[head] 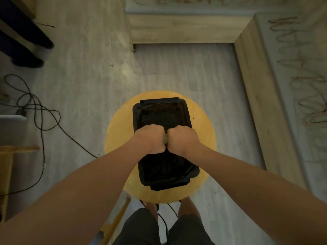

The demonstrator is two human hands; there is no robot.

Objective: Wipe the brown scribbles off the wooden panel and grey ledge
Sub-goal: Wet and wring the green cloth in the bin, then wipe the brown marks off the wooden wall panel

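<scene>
My left hand point(149, 139) and my right hand point(182, 139) are fisted side by side over a black tray point(136, 114). Both squeeze a small greenish cloth point(165, 138), of which only a sliver shows between the fists. The tray rests on a round yellow stool point(116, 138). Brown scribbles point(299, 68) run down the grey ledge point(283, 41) on the right. More scribbles point(177, 0) cross the ledge along the top edge. The wooden panel point(254, 82) slopes beneath the right ledge, and another panel face point(182, 29) sits beneath the top ledge.
Black cables point(37, 110) loop over the pale floor point(85, 68) at the left. A person's dark legs and shoes point(28, 45) stand at the upper left. A wooden frame point(10, 156) is at the left edge. My own legs and feet are below the stool.
</scene>
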